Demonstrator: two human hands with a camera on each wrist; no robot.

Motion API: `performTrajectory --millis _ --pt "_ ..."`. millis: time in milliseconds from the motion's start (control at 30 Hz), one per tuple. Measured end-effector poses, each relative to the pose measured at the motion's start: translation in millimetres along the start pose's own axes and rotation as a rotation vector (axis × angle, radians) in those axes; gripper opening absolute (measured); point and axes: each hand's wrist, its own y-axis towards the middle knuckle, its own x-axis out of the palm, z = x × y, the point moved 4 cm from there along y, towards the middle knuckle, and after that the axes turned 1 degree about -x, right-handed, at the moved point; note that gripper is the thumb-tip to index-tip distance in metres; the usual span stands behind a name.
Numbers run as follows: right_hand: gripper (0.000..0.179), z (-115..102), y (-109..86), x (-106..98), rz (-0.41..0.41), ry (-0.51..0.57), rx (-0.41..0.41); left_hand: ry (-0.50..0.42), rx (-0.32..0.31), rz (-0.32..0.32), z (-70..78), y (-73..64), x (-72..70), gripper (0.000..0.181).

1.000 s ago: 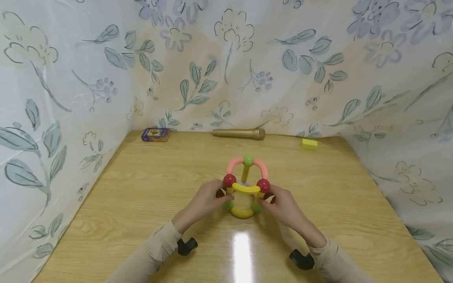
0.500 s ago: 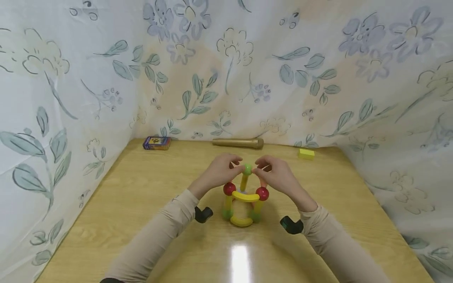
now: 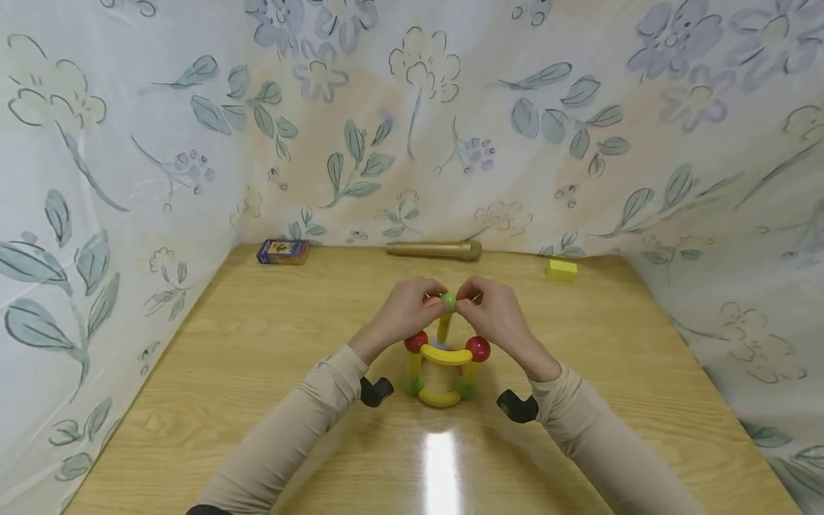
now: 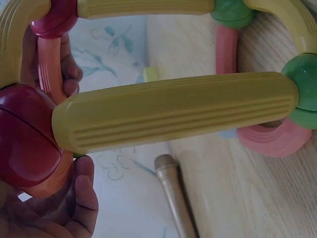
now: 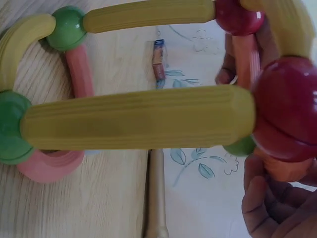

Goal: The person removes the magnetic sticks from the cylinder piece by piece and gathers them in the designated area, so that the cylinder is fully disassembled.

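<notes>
A toy frame of coloured balls and rods stands on the wooden table. Yellow curved rods [image 3: 445, 355] join its two red balls [image 3: 478, 348] at the front, with upright yellow rods [image 4: 173, 111] down to green balls [image 5: 10, 126]. At the top rear is a green ball [image 3: 449, 300]. My left hand [image 3: 407, 309] pinches the pink curved rod [image 4: 49, 64] on the left of that ball, thumb near it. From the other side my right hand [image 3: 497, 315] pinches the matching pink curved rod [image 5: 246, 59]. The fingers partly hide both rods in the head view.
Along the back edge lie a small card box [image 3: 283, 251], a gold microphone [image 3: 434, 249] and a yellow block [image 3: 562, 270]. Floral cloth [image 3: 412, 143] walls rise behind and at both sides. Black wrist straps or mounts [image 3: 517, 406] hang under the forearms.
Both hands have risen from the upright rods at the frame's sides to its top, beside the green ball. Since half a second ago, the fingers have drawn in closer around the pink rods.
</notes>
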Motion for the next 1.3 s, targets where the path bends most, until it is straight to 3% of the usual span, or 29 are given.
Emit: performTrajectory --millis 267,467,567,667,733,800,900,967,1100,1300 --pt "0.022 36.6 -2.1 -2.4 -0.133 0.2 0.168 0.025 -0.039 -0.004 -1.2 1.5 -3.0 0.031" --pt "0.045 63.3 -14.0 10.2 -0.282 0.24 0.297 0.033 -0.071 -0.017 -5.9 -0.5 -5.0 0.033" --pt "0.05 69.1 -18.6 10.2 -0.294 0.218 0.295 0.029 -0.077 0.018 -5.1 -4.2 -9.2 0.035" --pt "0.04 68.5 -21.3 4.4 -0.253 0.206 0.174 0.061 -0.001 0.112 3.4 -13.7 -16.3 0.032" --pt "0.029 64.9 -23.4 -0.6 -0.228 0.209 0.033 0.132 0.118 0.192 13.8 -23.4 -19.2 0.027" --pt "0.032 59.1 -26.1 -4.8 -0.216 0.204 -0.133 0.235 0.247 0.26 26.4 -33.8 -18.1 0.022" --pt "0.041 51.4 -30.5 -7.0 -0.232 0.179 -0.328 0.41 0.383 0.295 43.2 -46.0 -7.5 0.025" --pt "0.04 49.1 -33.4 -5.8 -0.241 0.152 -0.403 0.518 0.41 0.272 50.5 -50.3 3.2 0.03" --pt "0.033 51.6 -38.9 -1.4 -0.247 0.162 -0.445 0.674 0.432 0.249 56.0 -53.7 21.6 0.038" --pt "0.03 52.8 -43.2 -0.1 -0.201 0.206 -0.527 0.716 0.483 0.344 57.0 -56.0 29.5 0.035"
